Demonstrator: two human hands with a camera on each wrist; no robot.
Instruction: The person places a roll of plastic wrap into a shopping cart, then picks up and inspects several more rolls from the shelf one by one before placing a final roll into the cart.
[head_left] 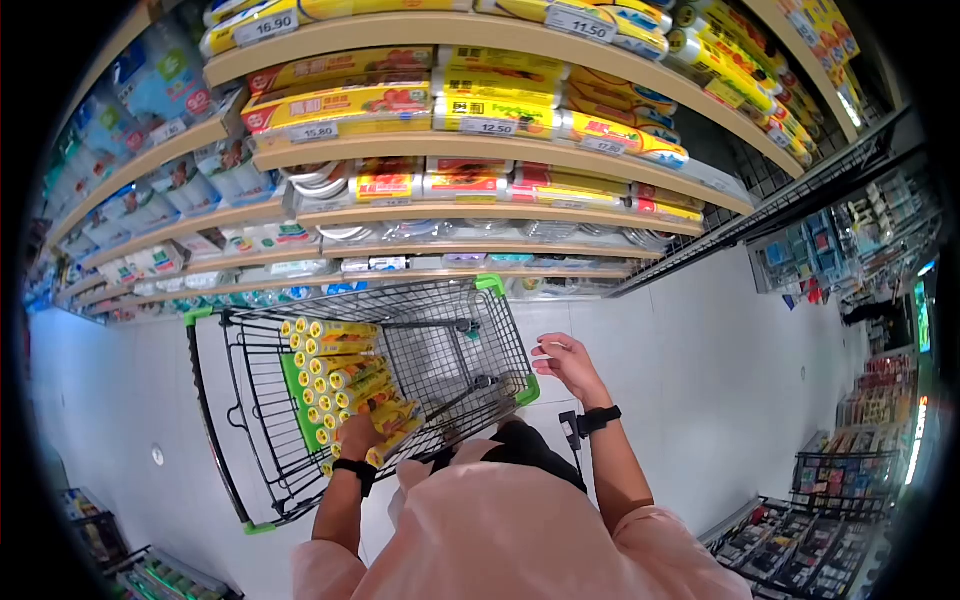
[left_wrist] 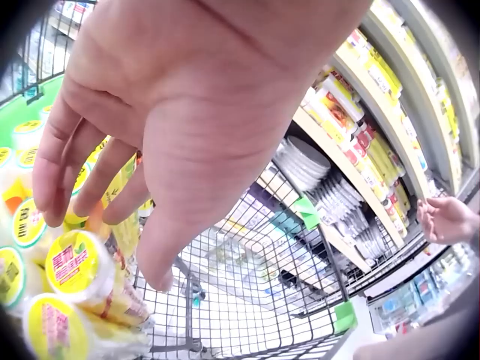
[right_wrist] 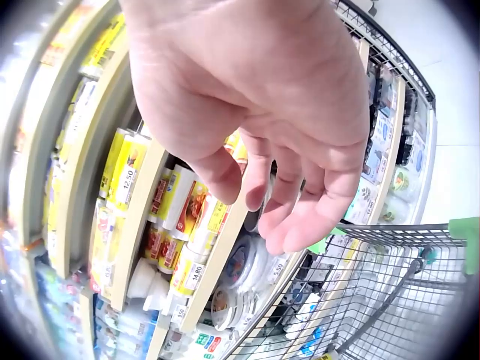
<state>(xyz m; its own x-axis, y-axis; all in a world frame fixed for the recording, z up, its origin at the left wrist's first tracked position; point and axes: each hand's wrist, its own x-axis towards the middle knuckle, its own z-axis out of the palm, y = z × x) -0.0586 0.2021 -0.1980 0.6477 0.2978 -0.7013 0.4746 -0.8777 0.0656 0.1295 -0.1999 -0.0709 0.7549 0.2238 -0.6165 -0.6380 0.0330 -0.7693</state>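
Observation:
In the head view, a wire shopping cart (head_left: 417, 357) with green corner pieces holds a pile of yellow cling wrap-like rolls (head_left: 330, 362), stacked on their sides with round ends facing the handle. My left hand (head_left: 358, 436) is over the near side of this pile. The left wrist view shows its fingers (left_wrist: 56, 169) reaching down loosely over the yellow roll ends (left_wrist: 77, 264), thumb apart from them. Beyond the cart's far right end, my right hand (head_left: 568, 366) hangs in the air, palm turned inward. Its relaxed fingers (right_wrist: 296, 225) hold nothing in the right wrist view.
Shelves (head_left: 480, 135) of yellow and red boxed or rolled goods with price tags curve along the front. Stacked white plates (left_wrist: 304, 161) sit on a lower shelf. Tiled floor (head_left: 690, 370) lies to the right, with more racks (head_left: 800, 545) at the lower right.

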